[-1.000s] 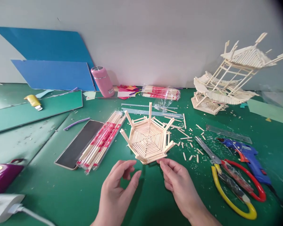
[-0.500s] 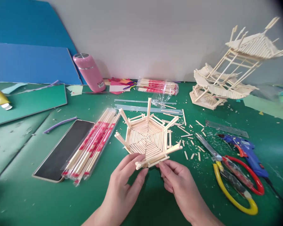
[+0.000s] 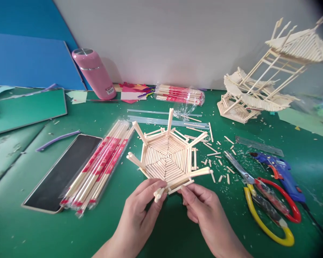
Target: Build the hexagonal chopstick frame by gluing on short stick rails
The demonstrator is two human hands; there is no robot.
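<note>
A six-sided wooden stick frame [image 3: 165, 157] with a web-like floor and posts of paired sticks at its corners is between my hands. My left hand [image 3: 142, 208] pinches its near edge beside the front post, fingers above and thumb below. My right hand [image 3: 201, 204] has thumb and fingers closed on the near edge, right of that post, by a short rail stick. The fingertips of both hands are partly hidden under the frame.
Wrapped sticks [image 3: 102, 165] and a phone [image 3: 64, 172] lie left. Scissors [image 3: 247, 177], a blue glue gun [image 3: 285, 175] and stick scraps [image 3: 212, 154] lie right. Behind stand a pink bottle [image 3: 95, 75] and a stick pagoda [image 3: 258, 89]; a second stick pack [image 3: 179, 95] lies between them.
The view has shifted a little, with the left-side objects appearing farther left. The frame's near side looks slightly tilted down, its front post lower. Both hands keep their grip.
</note>
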